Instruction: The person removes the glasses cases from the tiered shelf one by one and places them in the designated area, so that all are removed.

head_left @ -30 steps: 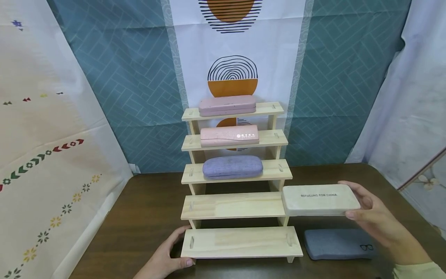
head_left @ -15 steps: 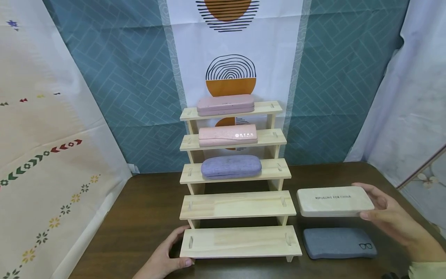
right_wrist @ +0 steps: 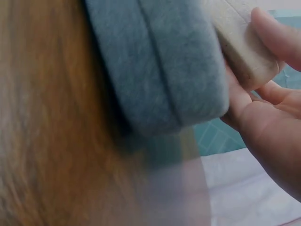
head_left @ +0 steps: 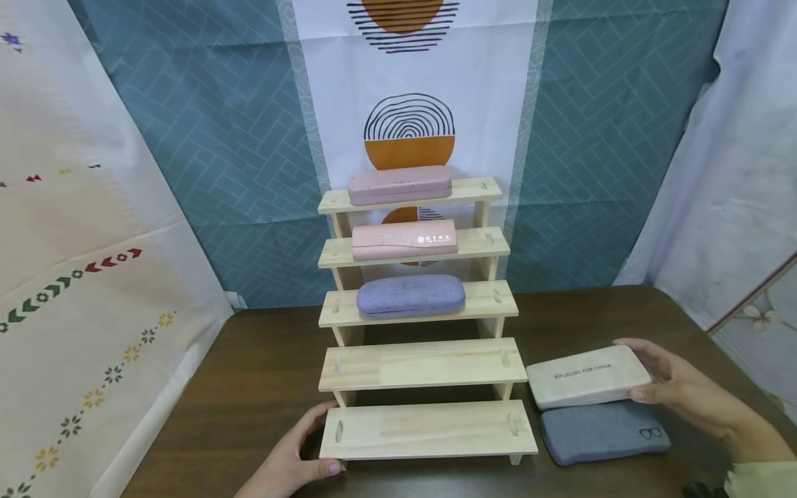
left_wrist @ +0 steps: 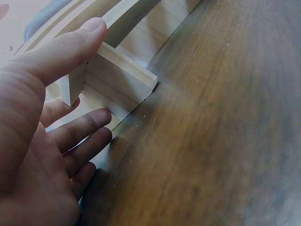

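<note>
My right hand (head_left: 675,387) grips the right end of a white glasses case (head_left: 588,379) printed "REFUELING FOR CHINA". The case is turned a little, close behind a blue-grey glasses case (head_left: 604,432) on the table. In the right wrist view, thumb and fingers pinch the white case's end (right_wrist: 247,42), beside the blue-grey case (right_wrist: 164,66). At the left end of the bottom step of a pale wooden stepped rack (head_left: 429,430), my left hand (head_left: 289,449) holds on. Its thumb lies at the step's front edge, fingers behind; the left wrist view shows fingertips near the rack's side support (left_wrist: 117,84).
The upper three steps carry a mauve glasses case (head_left: 400,184), a pink glasses case (head_left: 405,240) and a purple glasses case (head_left: 411,296). The rack stands on a dark wooden table (head_left: 261,373). Cloth hangings (head_left: 236,173) surround the table at the back and sides.
The white case first moved right, away from the rack, then came down and slightly left behind the blue-grey case, turning a little. My left hand stays on the rack.
</note>
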`<state>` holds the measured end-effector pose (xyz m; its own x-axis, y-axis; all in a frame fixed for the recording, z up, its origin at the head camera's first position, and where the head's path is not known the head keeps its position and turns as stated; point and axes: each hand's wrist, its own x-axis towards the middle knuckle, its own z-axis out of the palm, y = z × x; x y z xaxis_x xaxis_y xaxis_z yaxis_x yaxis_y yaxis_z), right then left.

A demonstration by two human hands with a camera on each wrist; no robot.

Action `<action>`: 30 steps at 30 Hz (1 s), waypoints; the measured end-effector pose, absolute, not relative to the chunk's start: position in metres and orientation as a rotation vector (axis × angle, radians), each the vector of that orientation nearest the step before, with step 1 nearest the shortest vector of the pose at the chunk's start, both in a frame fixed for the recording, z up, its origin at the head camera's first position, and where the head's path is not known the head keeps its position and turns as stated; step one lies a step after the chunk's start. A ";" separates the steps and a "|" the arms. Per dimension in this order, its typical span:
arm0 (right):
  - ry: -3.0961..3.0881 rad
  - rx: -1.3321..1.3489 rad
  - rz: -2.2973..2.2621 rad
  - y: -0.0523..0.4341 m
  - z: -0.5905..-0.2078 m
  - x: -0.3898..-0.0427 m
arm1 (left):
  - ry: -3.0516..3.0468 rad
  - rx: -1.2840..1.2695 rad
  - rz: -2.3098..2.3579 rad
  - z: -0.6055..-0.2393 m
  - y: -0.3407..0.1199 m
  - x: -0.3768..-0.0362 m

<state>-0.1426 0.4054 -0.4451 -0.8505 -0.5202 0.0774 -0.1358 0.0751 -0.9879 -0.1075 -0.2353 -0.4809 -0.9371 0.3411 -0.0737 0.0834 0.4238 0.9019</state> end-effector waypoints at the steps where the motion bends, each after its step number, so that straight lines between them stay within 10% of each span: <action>1: 2.065 -0.646 -1.831 0.406 -0.446 -0.143 | 2.436 0.371 1.518 -0.481 -0.235 -0.108; 30: 2.885 -0.367 -0.910 0.376 -0.439 -0.143 | 2.479 0.334 1.470 -0.476 -0.232 -0.107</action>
<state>-0.1427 0.3761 -0.4391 -0.9666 -0.2557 -0.0177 -0.1992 0.7931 -0.5756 -0.1065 -0.2318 -0.4760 -0.9451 0.3146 -0.0886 0.0731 0.4676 0.8809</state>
